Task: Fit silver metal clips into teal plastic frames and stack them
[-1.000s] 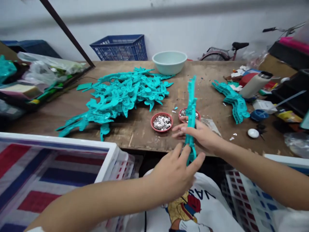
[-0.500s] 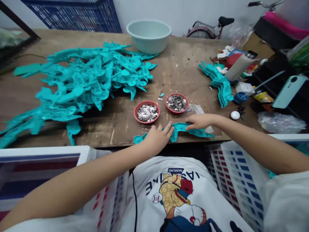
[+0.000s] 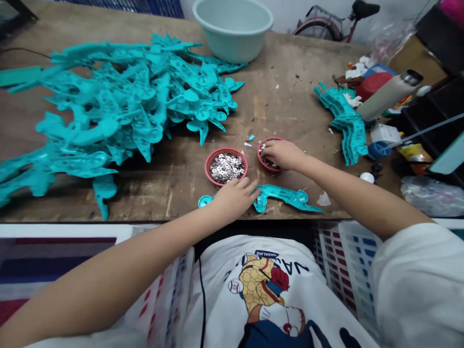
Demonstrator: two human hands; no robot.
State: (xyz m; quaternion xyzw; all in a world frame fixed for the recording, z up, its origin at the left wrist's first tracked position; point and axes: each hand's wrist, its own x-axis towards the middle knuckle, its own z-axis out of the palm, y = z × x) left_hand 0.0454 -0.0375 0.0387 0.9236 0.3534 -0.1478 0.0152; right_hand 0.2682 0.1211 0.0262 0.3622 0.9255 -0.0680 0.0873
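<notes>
Desk (image 3: 181,193) near edge carries the teal plastic part (image 3: 286,197). Left hand (image 3: 234,197) presses flat, fingers spread, on its left end; slipping could drop it. Right hand (image 3: 282,153), curled, digs in the right red dish (image 3: 261,153); grip unclear, dish might tip.

A teal plastic part (image 3: 286,197), long and flat with a rounded end, lies on its side along the near edge of the worktop (image 3: 174,179). Just behind it stand two small round red dishes, the left dish (image 3: 226,166) heaped with small silvery pieces, the right dish (image 3: 270,153) half hidden, holding the same.
</notes>
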